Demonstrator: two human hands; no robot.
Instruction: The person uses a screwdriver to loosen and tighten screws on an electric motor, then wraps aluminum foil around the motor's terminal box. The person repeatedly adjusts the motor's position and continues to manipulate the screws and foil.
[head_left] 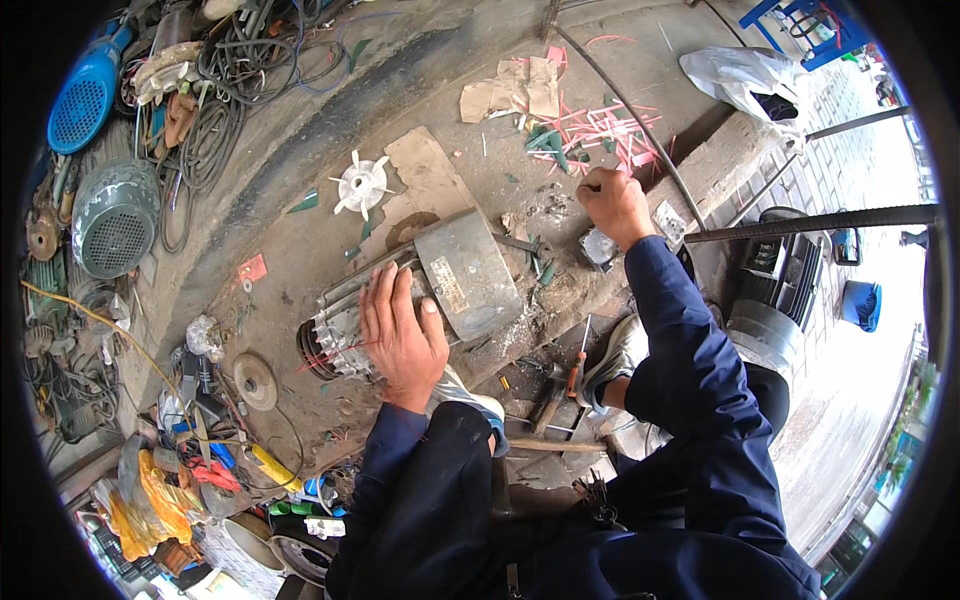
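Observation:
My left hand [403,340] lies flat on the finned body of a grey electric motor [470,280], fingers stretched out. The motor rests on its side on the dusty concrete, with thin red wires [330,358] by its left end. Off to the right, my right hand [617,208] is raised with its fingers curled closed; whatever may be inside them is hidden. Just below that hand is a small open metal box [598,248]. Beyond it lies a heap of pink strips [610,130] mixed with green scraps. A white plastic fan [361,185] sits beyond the motor, beside torn cardboard [430,165].
An orange-handled screwdriver [577,372] and a hammer [549,400] lie between my feet. Metal bars [820,222] cross at the right, above another motor [775,290]. Cables and motor parts, including a blue fan cover [82,105], crowd the left. Tools clutter the lower left.

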